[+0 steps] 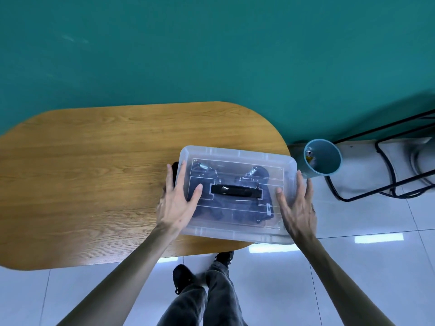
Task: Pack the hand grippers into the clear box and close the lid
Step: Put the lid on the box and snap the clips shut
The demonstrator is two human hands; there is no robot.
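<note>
The clear box point(235, 231) sits at the right end of the wooden table point(94, 172), its lid point(237, 154) lying flat on top with a black handle point(236, 191) in the middle. Two dark hand grippers point(253, 172) with metal springs show through the lid inside the box. My left hand point(177, 200) lies flat on the lid's left edge, thumb on top. My right hand point(297, 204) rests flat against the lid's right edge. A black latch shows behind my left fingers.
The box's front right corner hangs past the table's rounded edge. A teal bin point(326, 158) stands on the white tiled floor just right of the table. A black metal frame point(386, 165) is further right. My legs and shoes are below.
</note>
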